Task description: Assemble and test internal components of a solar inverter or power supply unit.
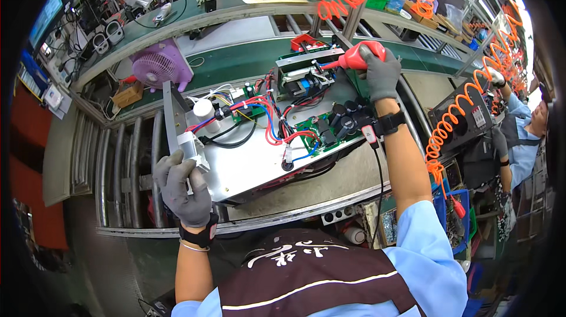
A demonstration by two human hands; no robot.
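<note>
My gloved right hand (pixel 382 72) is wrapped round a red squeeze bottle (pixel 358 56). The bottle's thin nozzle points left, at the metal-framed transformer assembly (pixel 303 81) on the far side of an open metal chassis (pixel 236 167). My gloved left hand (pixel 184 190) curls its fingers about a white plastic block (pixel 193 151) at the chassis's left end, by the upright grey end plate (pixel 171 114). Between the hands, red and blue wires (pixel 268 116) run to a green circuit board (pixel 318 131) with black round parts. A white cylinder (pixel 204 109) stands near the left end.
Metal rollers (pixel 138 169) lie under and left of the chassis. A purple fan (pixel 159 65) and a red bin (pixel 308 42) stand behind it. Coiled orange air hoses (pixel 466 102) hang at the right, where a co-worker (pixel 522 134) handles a black case (pixel 463 114).
</note>
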